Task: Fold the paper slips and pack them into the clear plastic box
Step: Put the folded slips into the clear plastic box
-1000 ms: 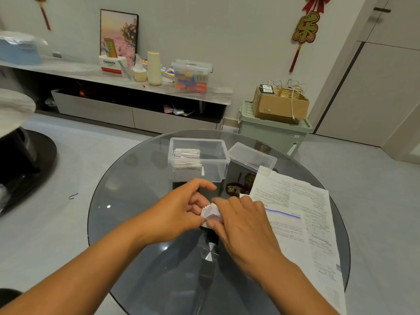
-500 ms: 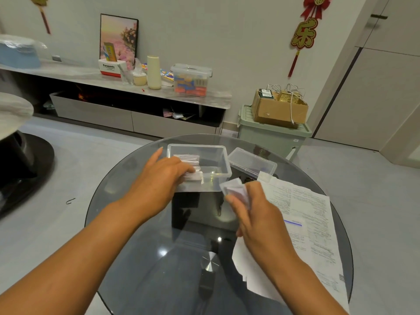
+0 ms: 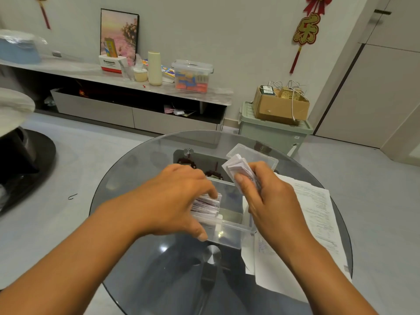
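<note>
Glass, clear plastic and paper on a glossy round table

The round table (image 3: 141, 169) has a smooth, smoky glass top that mirrors ceiling light, with a brushed metal disc (image 3: 212, 254) showing beneath it. The clear plastic box (image 3: 229, 233) is transparent and glossy, as is its clear plastic lid (image 3: 261, 155). The folded slips (image 3: 205, 204) in the box and the folded slip (image 3: 238, 167) in the right hand (image 3: 268, 201) are thin matt white paper, creased. The printed sheets (image 3: 318, 214) are flat matt paper. Behind stand a matt brown cardboard box (image 3: 279, 108) and a pale green plastic bin (image 3: 272, 133).
</note>
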Action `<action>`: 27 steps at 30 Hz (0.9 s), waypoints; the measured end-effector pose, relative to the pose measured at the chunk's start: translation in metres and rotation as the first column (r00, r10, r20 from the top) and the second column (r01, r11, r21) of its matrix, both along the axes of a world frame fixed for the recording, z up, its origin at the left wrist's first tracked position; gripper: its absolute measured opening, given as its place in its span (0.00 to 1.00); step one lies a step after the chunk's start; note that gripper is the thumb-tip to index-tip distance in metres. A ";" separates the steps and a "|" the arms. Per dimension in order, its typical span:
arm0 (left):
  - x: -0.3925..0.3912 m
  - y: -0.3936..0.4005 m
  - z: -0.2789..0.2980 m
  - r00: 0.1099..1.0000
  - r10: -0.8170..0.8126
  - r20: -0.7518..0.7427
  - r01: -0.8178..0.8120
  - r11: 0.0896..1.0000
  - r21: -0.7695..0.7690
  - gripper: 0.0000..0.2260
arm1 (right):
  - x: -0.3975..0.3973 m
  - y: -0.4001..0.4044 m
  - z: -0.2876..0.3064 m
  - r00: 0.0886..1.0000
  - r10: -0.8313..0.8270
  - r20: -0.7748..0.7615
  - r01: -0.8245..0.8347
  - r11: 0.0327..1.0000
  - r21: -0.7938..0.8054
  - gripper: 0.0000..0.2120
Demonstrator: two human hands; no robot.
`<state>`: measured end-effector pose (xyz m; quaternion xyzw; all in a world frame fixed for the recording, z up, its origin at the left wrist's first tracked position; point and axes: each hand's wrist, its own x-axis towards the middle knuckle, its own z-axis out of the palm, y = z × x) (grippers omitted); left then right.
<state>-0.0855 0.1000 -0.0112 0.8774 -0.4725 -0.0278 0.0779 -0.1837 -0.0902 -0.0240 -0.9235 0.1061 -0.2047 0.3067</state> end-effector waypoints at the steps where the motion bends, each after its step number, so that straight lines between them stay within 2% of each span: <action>1: -0.001 -0.003 -0.005 0.996 -0.019 0.087 0.018 1.000 0.005 0.35 | 0.000 0.001 0.000 1.000 -0.002 -0.015 0.002 1.000 -0.007 0.21; 3: -0.001 -0.009 -0.016 0.987 -0.022 0.161 0.016 0.999 0.038 0.41 | 0.000 0.001 0.001 0.999 -0.010 -0.045 0.010 1.000 -0.005 0.20; 6: -0.001 -0.015 -0.026 0.978 0.002 0.207 -0.021 0.996 0.087 0.45 | 0.003 0.000 -0.001 0.997 -0.023 -0.068 0.024 0.999 0.021 0.12; 9: -0.002 -0.019 -0.028 0.975 0.028 0.220 -0.048 0.995 0.087 0.42 | 0.003 0.000 0.000 0.994 -0.022 -0.110 0.024 1.000 0.020 0.08; 13: -0.001 -0.018 -0.031 0.976 0.028 0.214 -0.042 0.997 0.060 0.35 | 0.000 0.001 0.006 0.989 -0.013 -0.150 0.012 1.000 -0.012 0.11; 19: 0.001 -0.017 -0.033 0.986 -0.004 0.166 -0.011 0.996 0.087 0.28 | -0.003 0.006 0.014 0.984 -0.032 -0.174 -0.022 0.953 -0.303 0.13; 22: 0.001 -0.018 -0.031 0.993 0.004 0.118 -0.015 0.996 0.087 0.25 | 0.002 0.008 0.019 0.992 -0.032 -0.122 -0.036 0.854 -0.519 0.14; 24: 0.002 -0.016 -0.029 0.999 0.024 0.040 -0.027 0.998 0.062 0.25 | 0.011 0.009 0.021 0.989 -0.016 -0.144 -0.079 0.773 -0.629 0.15; 27: 0.003 -0.015 -0.025 0.993 0.058 -0.099 -0.055 0.998 0.031 0.24 | 0.030 0.014 0.019 0.962 -0.025 -0.273 -0.157 0.766 -0.624 0.13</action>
